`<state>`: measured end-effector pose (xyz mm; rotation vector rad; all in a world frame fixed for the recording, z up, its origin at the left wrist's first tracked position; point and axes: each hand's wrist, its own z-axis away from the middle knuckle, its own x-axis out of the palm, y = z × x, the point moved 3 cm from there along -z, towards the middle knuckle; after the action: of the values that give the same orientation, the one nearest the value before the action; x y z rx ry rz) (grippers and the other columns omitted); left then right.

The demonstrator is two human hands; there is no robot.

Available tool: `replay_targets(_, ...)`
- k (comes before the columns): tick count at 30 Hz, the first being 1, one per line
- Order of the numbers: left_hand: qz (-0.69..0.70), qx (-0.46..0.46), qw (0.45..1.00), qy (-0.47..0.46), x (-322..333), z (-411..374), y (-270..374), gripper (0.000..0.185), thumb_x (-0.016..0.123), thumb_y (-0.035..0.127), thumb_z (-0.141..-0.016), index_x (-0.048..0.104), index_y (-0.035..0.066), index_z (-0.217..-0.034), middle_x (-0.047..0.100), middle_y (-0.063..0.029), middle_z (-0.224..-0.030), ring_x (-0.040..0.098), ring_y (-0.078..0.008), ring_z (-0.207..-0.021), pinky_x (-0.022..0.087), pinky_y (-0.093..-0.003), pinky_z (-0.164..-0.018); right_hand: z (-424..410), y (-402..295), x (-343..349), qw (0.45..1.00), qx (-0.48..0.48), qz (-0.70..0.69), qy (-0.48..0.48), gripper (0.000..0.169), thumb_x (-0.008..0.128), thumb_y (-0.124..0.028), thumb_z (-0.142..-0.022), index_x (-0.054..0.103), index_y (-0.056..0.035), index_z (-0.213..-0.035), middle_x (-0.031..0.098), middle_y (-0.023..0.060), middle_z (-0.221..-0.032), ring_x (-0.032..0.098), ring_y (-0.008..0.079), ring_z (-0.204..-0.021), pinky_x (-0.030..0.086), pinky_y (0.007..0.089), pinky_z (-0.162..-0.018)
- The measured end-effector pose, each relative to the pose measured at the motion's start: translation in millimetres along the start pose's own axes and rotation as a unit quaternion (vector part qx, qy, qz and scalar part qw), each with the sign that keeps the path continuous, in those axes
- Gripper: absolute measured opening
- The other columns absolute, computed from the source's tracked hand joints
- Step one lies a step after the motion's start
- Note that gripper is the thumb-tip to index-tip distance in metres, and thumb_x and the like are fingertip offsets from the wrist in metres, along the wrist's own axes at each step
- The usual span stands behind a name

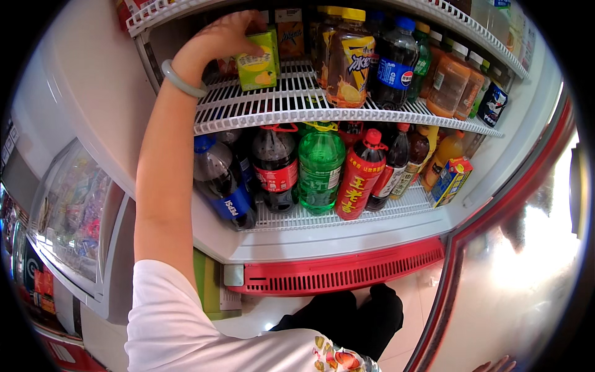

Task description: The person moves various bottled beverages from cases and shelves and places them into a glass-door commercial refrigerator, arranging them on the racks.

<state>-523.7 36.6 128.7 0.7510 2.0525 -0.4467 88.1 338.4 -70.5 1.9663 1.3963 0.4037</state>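
Observation:
My left hand (234, 32), with a pale bangle on its wrist, reaches onto the upper wire shelf (288, 97) of an open drinks fridge. It grips a green and yellow drink carton (257, 67) by its top, thumb across the front. The carton stands upright at the shelf's front left; its lower edge seems to rest on the wires. Behind it is an orange-brown carton (290, 35), partly hidden. Only fingertips of my right hand (499, 365) show at the bottom right rim, by the glass door; whether they hold anything is hidden.
Right of the carton stand iced tea bottles (351, 60) and a Pepsi bottle (395, 65). Large soda bottles (320, 172) fill the lower shelf (297, 221). The open glass door (502, 288) with its red frame bounds the right. A curved-lid chest freezer (74, 218) stands left.

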Motion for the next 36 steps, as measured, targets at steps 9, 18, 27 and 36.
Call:
replay_targets(9, -0.084, -0.056, 0.994, -0.034, 8, 12, 9, 0.086, 0.081, 0.025, -0.059, 0.041, 0.012, -0.134, 0.054, -0.0176, -0.123, 0.051, -0.0299, -0.117, 0.047, -0.0385, -0.091, 2, 0, 0, 0.999, -0.025, 0.008, -0.037, 0.051, 0.051, -0.041, -0.088, 0.046, -0.0181, -0.133, 0.038, 0.0053, -0.145, 0.033, 0.0242, -0.133, 0.02, 0.0492, -0.11)
replay_targets(18, -0.303, 0.116, 0.897, 0.3, 19, -66, -93, 0.061, 0.063, 0.037, -0.085, 0.038, 0.007, -0.133, 0.051, -0.0121, -0.128, 0.055, -0.0266, -0.107, 0.041, -0.0373, -0.096, -1, -3, -2, 1.0, 0.009, -0.009, 0.003, 0.046, 0.047, -0.04, -0.09, 0.047, -0.0198, -0.132, 0.043, 0.0037, -0.142, 0.037, 0.0238, -0.132, 0.017, 0.0482, -0.111)
replay_targets(27, -0.103, -0.025, 0.989, 0.102, 86, -167, -120, 0.05, 0.057, 0.038, -0.086, 0.052, 0.01, -0.127, 0.054, -0.014, -0.128, 0.051, -0.0263, -0.117, 0.037, -0.0358, -0.1, -4, 6, -2, 0.999, 0.003, -0.039, 0.007, 0.042, 0.049, -0.041, -0.089, 0.053, -0.0218, -0.127, 0.051, 0.0027, -0.135, 0.049, 0.0233, -0.119, 0.035, 0.0433, -0.095)
replay_targets(36, 0.31, -0.051, 0.943, 0.11, 43, -76, -68, 0.051, 0.073, 0.028, -0.073, 0.059, 0.007, -0.117, 0.063, -0.0096, -0.11, 0.059, -0.0228, -0.099, 0.046, -0.0344, -0.088, 1, 11, -10, 0.998, -0.051, -0.029, -0.028, 0.037, 0.049, -0.036, -0.09, 0.056, -0.0193, -0.123, 0.051, 0.0078, -0.133, 0.052, 0.0246, -0.115, 0.044, 0.0427, -0.084)
